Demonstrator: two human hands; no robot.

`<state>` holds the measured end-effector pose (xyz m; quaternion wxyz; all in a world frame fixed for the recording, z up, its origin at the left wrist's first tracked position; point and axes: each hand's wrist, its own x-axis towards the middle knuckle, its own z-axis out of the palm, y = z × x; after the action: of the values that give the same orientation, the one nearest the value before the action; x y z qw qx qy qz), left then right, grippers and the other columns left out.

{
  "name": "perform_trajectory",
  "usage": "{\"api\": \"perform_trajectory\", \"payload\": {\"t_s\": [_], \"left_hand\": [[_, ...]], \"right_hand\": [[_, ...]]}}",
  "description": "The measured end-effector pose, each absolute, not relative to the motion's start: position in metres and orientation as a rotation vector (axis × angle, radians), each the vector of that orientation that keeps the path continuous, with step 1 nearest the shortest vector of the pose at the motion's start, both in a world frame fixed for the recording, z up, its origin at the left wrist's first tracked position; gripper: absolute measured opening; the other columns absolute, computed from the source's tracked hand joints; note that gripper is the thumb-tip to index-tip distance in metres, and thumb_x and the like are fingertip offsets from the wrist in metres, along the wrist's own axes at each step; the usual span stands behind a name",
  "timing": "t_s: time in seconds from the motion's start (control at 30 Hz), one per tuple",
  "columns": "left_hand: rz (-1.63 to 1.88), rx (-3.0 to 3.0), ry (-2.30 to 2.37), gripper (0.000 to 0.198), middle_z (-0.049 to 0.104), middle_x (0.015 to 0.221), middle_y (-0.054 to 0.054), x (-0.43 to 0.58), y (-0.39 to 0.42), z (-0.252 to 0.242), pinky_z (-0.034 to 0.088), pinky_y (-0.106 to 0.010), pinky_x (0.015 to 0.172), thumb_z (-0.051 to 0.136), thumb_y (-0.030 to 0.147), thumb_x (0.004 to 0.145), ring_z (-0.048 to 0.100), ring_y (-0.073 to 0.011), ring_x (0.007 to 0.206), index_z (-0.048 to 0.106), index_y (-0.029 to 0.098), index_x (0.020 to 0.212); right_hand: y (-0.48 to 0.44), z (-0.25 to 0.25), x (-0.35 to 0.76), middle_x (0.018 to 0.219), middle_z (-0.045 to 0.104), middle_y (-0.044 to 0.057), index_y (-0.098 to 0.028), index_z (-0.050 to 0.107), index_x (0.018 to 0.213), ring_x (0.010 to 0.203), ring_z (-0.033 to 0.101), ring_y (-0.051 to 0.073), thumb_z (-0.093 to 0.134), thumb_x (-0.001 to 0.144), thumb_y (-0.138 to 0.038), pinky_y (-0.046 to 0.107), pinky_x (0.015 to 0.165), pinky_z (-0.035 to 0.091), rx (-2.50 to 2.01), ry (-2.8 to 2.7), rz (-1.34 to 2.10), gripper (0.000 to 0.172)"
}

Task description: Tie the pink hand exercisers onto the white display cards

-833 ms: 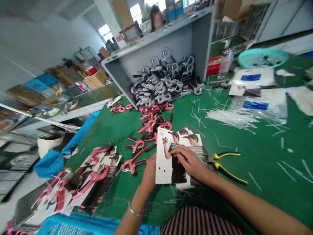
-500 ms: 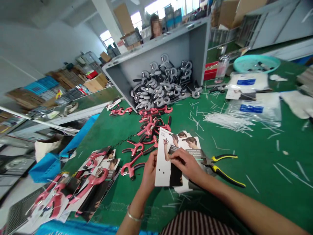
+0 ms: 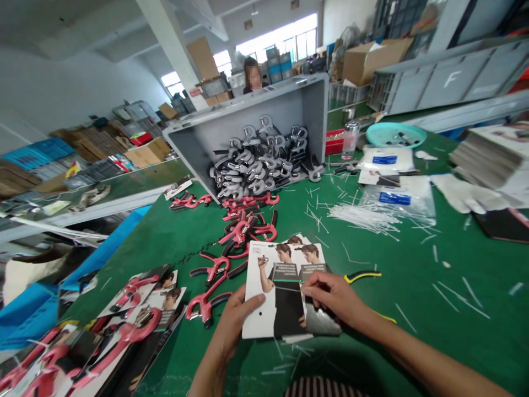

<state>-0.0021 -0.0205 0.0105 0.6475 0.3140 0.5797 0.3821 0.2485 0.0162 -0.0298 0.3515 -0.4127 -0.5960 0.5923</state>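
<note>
My left hand [image 3: 235,314] grips the left edge of a printed backing card [image 3: 258,325], thumb on its face. The card shows a person in black and has a small hole near the thumb. My right hand [image 3: 328,295] pinches a thin white cable tie [image 3: 289,289] that lies across the card's front. More cards [image 3: 320,256] lie under and to the right of this one. Yellow-and-black pliers [image 3: 363,275] rest beyond my right hand, partly hidden by it. Pink-and-black hand grip exercisers [image 3: 217,267] lie to the left of the card.
A tipped grey crate [image 3: 318,110] holds many grey hand grips [image 3: 256,165]. Carded pink grips [image 3: 132,331] are heaped at left. Loose cable ties [image 3: 363,218], plastic bags [image 3: 397,198], a turquoise tray [image 3: 397,135] and a card stack [image 3: 487,157] occupy the right. A person [image 3: 253,74] is behind the crate.
The view has shifted, so the table appears lower and farther left. My left thumb now shows on the card's face. My right hand has moved to the card's right side, drawing the cable tie across it.
</note>
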Motion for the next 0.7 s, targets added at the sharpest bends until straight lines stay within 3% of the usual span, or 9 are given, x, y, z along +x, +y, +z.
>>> {"api": "perform_trajectory", "payload": {"t_s": [0.1, 0.2, 0.23, 0.33, 0.5, 0.6, 0.7], "left_hand": [[0.935, 0.677, 1.314, 0.054, 0.074, 0.095, -0.011, -0.003, -0.022, 0.004, 0.049, -0.026, 0.060, 0.077, 0.034, 0.073, 0.067, -0.0178, 0.067, 0.061, 0.015, 0.122], [0.905, 0.709, 1.283, 0.054, 0.074, 0.097, -0.012, 0.003, -0.020, 0.000, 0.051, -0.026, 0.063, 0.076, 0.035, 0.075, 0.068, -0.0191, 0.071, 0.061, 0.014, 0.122], [0.883, 0.738, 1.277, 0.052, 0.074, 0.098, -0.012, 0.006, -0.019, -0.001, 0.051, -0.027, 0.063, 0.076, 0.036, 0.075, 0.068, -0.0195, 0.072, 0.062, 0.014, 0.121], [0.826, 0.828, 1.300, 0.049, 0.074, 0.101, -0.012, 0.010, -0.018, -0.001, 0.050, -0.025, 0.062, 0.076, 0.039, 0.075, 0.068, -0.0189, 0.072, 0.065, 0.015, 0.116], [0.919, 0.724, 1.229, 0.055, 0.074, 0.100, -0.013, 0.004, -0.027, 0.009, 0.052, -0.027, 0.065, 0.079, 0.035, 0.071, 0.069, -0.0202, 0.073, 0.064, 0.013, 0.119], [1.029, 0.622, 1.234, 0.060, 0.074, 0.102, -0.012, 0.002, -0.030, 0.013, 0.053, -0.028, 0.071, 0.082, 0.030, 0.065, 0.070, -0.0221, 0.079, 0.064, 0.013, 0.119], [1.125, 0.638, 1.357, 0.056, 0.075, 0.096, -0.010, -0.005, -0.029, 0.022, 0.052, -0.027, 0.067, 0.082, 0.034, 0.065, 0.069, -0.0213, 0.076, 0.066, 0.014, 0.115]], "right_hand": [[0.039, -0.036, 0.290, 0.071, 0.064, 0.000, -0.021, 0.058, 0.098, 0.053, 0.055, 0.013, 0.044, 0.098, -0.039, 0.024, 0.051, 0.043, -1.268, -1.763, 1.186, 0.023], [0.091, -0.045, 0.322, 0.104, 0.064, 0.010, -0.019, 0.057, 0.113, 0.092, 0.062, 0.020, 0.036, 0.099, -0.023, 0.032, 0.079, 0.049, -1.427, -2.211, 0.357, 0.025], [0.111, -0.047, 0.329, 0.109, 0.062, 0.013, -0.018, 0.058, 0.113, 0.099, 0.059, 0.022, 0.036, 0.098, -0.016, 0.034, 0.084, 0.047, -1.406, -2.293, 0.292, 0.027], [0.165, -0.049, 0.336, 0.108, 0.061, 0.012, -0.019, 0.062, 0.106, 0.101, 0.056, 0.023, 0.042, 0.091, -0.007, 0.032, 0.081, 0.045, -1.291, -2.498, 0.238, 0.028], [0.208, -0.048, 0.327, 0.093, 0.061, 0.011, -0.016, 0.061, 0.083, 0.090, 0.055, 0.022, 0.054, 0.084, -0.008, 0.030, 0.073, 0.042, -1.116, -2.679, 0.267, 0.011], [0.213, -0.043, 0.322, 0.089, 0.062, 0.011, -0.015, 0.058, 0.081, 0.082, 0.057, 0.020, 0.057, 0.084, -0.011, 0.029, 0.069, 0.042, -1.123, -2.628, 0.317, 0.006], [0.208, -0.026, 0.318, 0.085, 0.062, 0.009, -0.016, 0.056, 0.087, 0.073, 0.058, 0.018, 0.049, 0.092, -0.018, 0.029, 0.066, 0.044, -1.221, -2.454, 0.347, 0.009]]}}
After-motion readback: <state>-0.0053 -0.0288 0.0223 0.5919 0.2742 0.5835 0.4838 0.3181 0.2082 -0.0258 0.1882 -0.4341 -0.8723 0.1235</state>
